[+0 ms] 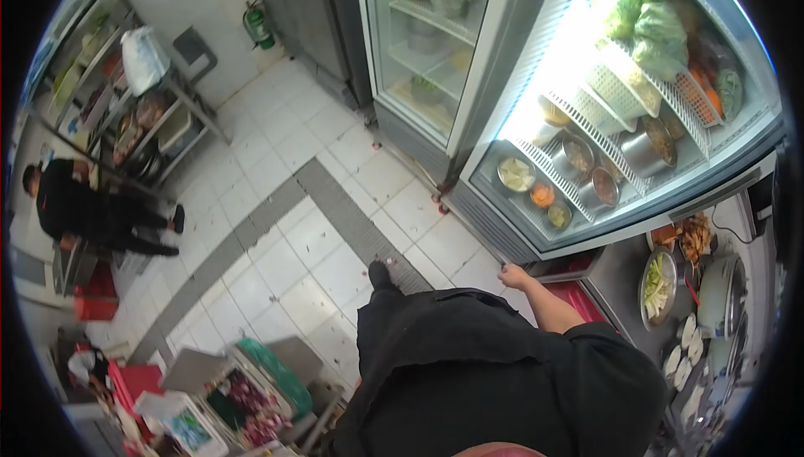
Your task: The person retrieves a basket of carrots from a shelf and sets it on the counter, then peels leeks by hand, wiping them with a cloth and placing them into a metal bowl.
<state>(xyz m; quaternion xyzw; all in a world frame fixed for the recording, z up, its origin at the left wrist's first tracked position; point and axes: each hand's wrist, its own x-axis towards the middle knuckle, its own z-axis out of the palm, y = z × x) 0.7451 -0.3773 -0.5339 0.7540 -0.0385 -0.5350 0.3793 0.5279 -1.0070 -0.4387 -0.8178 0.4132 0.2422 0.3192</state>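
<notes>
My right hand (513, 276) is stretched out to the right of my body, its fingers curled closed close to the lower corner of the lit fridge (494, 197). What it grips, if anything, is too small to make out. Behind the fridge's front are steel pots (649, 149), a bowl of orange pieces (543, 196), white baskets (615, 88) and bagged leafy greens (660, 34). My left hand does not show; my dark clothing fills the lower middle.
A second glass-door fridge (427, 46) stands beside the lit one. On the right, a counter (615, 277) bears a bowl of cut vegetables (657, 287). Crates (197, 373) stand lower left. A person in black (71, 201) is at the far left, near shelves (172, 109). A floor drain (343, 214) crosses the tiles.
</notes>
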